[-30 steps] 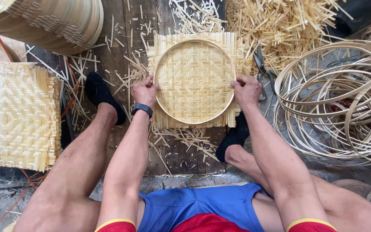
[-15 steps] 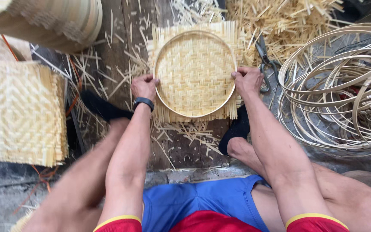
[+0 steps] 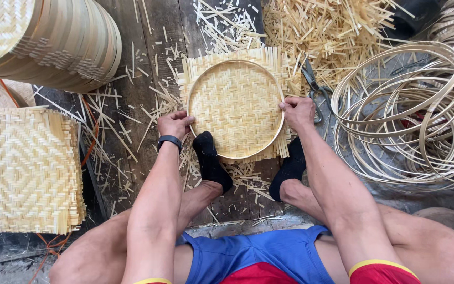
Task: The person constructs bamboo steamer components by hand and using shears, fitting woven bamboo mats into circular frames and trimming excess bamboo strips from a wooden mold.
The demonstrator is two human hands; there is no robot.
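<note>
A square woven bamboo mat with a round bamboo hoop [image 3: 236,108] pressed into it lies on the dark wooden floor. My left hand [image 3: 174,124], a black watch on its wrist, grips the hoop's left rim. My right hand [image 3: 298,112] grips the right rim. Both of my feet in black socks [image 3: 212,162] [image 3: 289,168] press on the mat's near edge.
A stack of flat woven mats [image 3: 24,168] lies at the left. Stacked round baskets [image 3: 48,42] sit at the top left. Loose bamboo hoops [image 3: 416,115] pile at the right. Scissors [image 3: 313,84] rest beside the mat. Bamboo offcuts [image 3: 332,29] litter the floor.
My left foot has swung in from the left onto the mat's near edge, beside the right foot. Both hands stay on the hoop's rim.
</note>
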